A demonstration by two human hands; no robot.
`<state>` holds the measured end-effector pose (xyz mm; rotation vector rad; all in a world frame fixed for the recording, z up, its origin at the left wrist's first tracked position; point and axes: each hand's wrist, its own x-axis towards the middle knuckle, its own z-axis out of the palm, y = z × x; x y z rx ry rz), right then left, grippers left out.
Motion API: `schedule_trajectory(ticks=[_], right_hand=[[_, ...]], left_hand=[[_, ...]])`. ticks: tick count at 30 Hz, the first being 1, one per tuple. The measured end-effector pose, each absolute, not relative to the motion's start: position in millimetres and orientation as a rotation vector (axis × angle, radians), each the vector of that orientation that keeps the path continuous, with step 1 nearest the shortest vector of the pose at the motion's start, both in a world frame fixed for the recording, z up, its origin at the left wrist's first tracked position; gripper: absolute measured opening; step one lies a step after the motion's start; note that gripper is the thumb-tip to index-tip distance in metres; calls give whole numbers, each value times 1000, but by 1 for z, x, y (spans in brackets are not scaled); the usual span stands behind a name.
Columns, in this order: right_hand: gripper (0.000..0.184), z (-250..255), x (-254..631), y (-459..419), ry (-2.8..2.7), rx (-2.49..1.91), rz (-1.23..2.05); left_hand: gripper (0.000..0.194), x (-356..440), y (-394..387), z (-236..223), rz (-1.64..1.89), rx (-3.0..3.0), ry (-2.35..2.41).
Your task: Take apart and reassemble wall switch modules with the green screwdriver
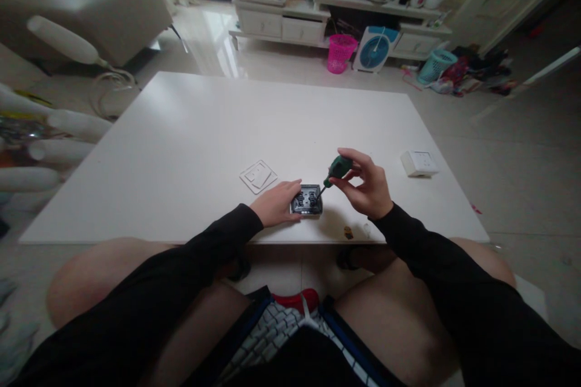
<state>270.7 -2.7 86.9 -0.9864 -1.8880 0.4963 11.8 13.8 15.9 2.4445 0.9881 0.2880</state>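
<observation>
My left hand (278, 202) grips the left side of an opened wall socket (307, 200), which rests on the table near its front edge. Its dark inner parts face up. Between the fingers of my right hand (367, 184) is a green-handled screwdriver (339, 168), tilted, with its shaft reaching down to the socket's right part. Whether the tip touches a screw is too small to tell. A white cover plate (258, 176) lies flat behind my left hand. Small brass-coloured pieces (348, 232) lie by the front edge, beside a small clear piece (367, 230).
On the right of the white table (218, 127) stands a white socket box (418, 164). Across the floor are a pink basket (340, 53), a blue fan (374, 49) and a teal basket (436, 66), before a low cabinet (263, 23). White cylinders (63, 39) stand at the left.
</observation>
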Motion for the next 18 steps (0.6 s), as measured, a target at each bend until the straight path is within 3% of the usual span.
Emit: schedule_trajectory(ticks=[6,14,18], right_hand=[[58,90,270,-6,-2029,-929,575],[40,97,270,-4,-1864,-960,219],[44,94,269,-7,-1823,-1013,220]], left_hand=[[62,12,13,17,289,2443,975],[63,12,13,17,310,2438,981],[62,12,14,17,273,2441,982]])
